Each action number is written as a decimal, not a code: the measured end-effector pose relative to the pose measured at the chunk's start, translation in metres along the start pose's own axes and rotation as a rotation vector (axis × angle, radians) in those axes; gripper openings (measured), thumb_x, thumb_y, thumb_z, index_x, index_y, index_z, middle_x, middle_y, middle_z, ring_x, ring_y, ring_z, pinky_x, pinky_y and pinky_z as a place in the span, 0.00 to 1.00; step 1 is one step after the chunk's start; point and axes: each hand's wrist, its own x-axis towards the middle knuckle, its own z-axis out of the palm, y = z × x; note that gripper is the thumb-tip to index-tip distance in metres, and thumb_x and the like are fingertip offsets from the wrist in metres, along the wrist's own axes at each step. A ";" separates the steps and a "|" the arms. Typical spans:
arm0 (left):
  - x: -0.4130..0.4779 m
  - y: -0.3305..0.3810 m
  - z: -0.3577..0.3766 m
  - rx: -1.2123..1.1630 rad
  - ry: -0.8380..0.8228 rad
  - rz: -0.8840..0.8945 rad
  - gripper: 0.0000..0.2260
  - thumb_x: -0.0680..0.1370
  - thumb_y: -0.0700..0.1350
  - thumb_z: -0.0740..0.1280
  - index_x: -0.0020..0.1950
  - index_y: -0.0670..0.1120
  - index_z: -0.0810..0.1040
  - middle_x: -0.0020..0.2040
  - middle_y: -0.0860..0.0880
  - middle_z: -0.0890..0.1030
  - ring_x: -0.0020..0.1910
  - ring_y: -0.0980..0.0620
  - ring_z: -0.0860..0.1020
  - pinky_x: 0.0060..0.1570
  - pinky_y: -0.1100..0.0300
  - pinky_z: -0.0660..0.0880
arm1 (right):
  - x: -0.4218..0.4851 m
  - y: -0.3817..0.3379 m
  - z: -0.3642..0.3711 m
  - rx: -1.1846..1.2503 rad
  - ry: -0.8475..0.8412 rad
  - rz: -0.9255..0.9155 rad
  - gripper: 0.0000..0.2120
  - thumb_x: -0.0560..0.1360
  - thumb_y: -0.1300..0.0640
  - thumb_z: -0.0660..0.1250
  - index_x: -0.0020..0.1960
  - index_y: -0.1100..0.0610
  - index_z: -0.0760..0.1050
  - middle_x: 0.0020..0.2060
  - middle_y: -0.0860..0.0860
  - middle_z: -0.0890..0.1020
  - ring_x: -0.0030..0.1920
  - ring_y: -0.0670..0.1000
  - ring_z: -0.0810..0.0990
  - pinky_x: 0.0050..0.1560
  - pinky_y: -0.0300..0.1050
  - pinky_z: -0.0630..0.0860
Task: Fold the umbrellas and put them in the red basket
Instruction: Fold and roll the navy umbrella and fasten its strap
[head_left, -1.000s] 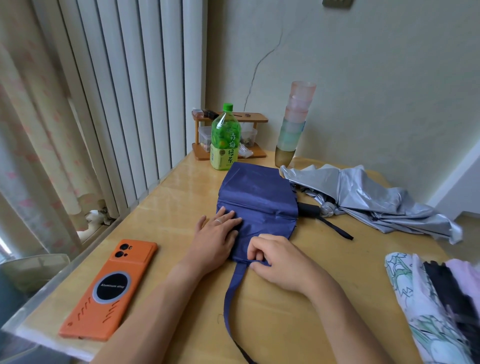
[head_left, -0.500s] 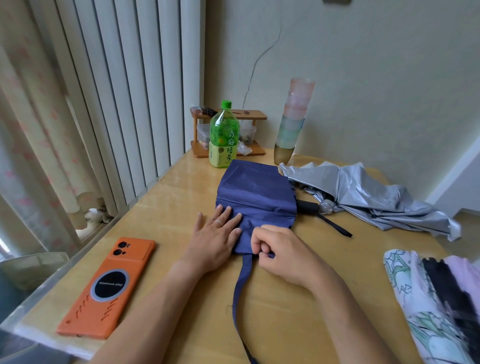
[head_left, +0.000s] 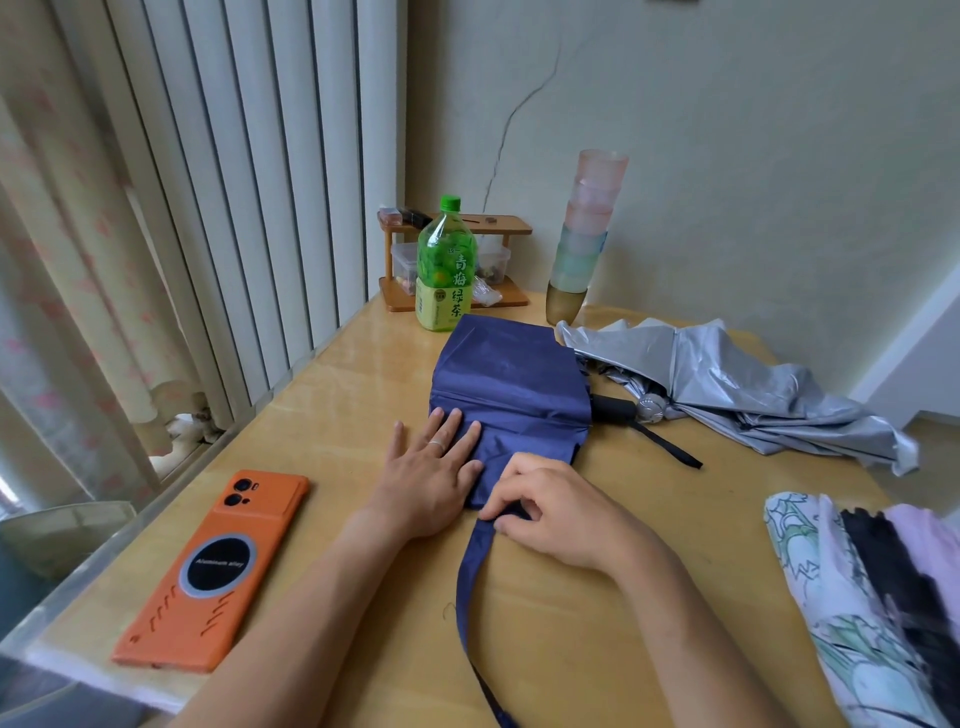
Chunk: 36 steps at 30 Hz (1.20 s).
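A navy blue umbrella (head_left: 511, 379) lies collapsed and flat in the middle of the wooden table (head_left: 332, 395), its black handle (head_left: 613, 409) sticking out to the right. Its long blue strap (head_left: 470, 577) trails toward me. My left hand (head_left: 431, 475) lies flat with straight fingers on the near left corner of the blue fabric. My right hand (head_left: 558, 512) pinches the fabric's near edge where the strap begins. A silver umbrella (head_left: 727, 384) lies loose and crumpled at the back right. No red basket is in view.
An orange phone (head_left: 215, 571) lies near the table's left front edge. A green tea bottle (head_left: 445, 270), a small wooden rack (head_left: 457, 260) and a stack of pastel cups (head_left: 584, 239) stand at the back. Patterned fabric (head_left: 872, 608) lies at the right edge. Vertical blinds hang on the left.
My right hand has shifted slightly along the blue fabric's near edge, still pinching it by the strap. My left hand stays flat on the fabric, fingers a little more spread.
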 end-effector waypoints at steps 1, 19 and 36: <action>0.000 0.000 0.000 0.000 0.000 0.001 0.26 0.86 0.58 0.44 0.84 0.57 0.43 0.84 0.53 0.43 0.82 0.52 0.39 0.79 0.40 0.40 | 0.000 0.001 -0.001 -0.001 0.001 0.000 0.10 0.78 0.58 0.70 0.53 0.47 0.86 0.47 0.44 0.76 0.42 0.38 0.74 0.44 0.29 0.66; -0.002 0.000 0.001 -0.019 -0.027 0.010 0.50 0.62 0.85 0.35 0.81 0.66 0.41 0.84 0.51 0.41 0.82 0.50 0.37 0.77 0.38 0.36 | 0.011 0.028 -0.013 0.307 0.569 0.198 0.14 0.74 0.67 0.65 0.46 0.47 0.77 0.44 0.46 0.81 0.38 0.49 0.81 0.42 0.39 0.74; -0.003 0.004 -0.001 -0.015 -0.076 -0.003 0.54 0.61 0.87 0.45 0.82 0.62 0.41 0.83 0.49 0.38 0.81 0.48 0.34 0.76 0.36 0.36 | 0.059 0.043 -0.069 0.781 0.625 0.679 0.19 0.75 0.49 0.76 0.37 0.55 0.68 0.31 0.53 0.60 0.25 0.51 0.60 0.23 0.39 0.55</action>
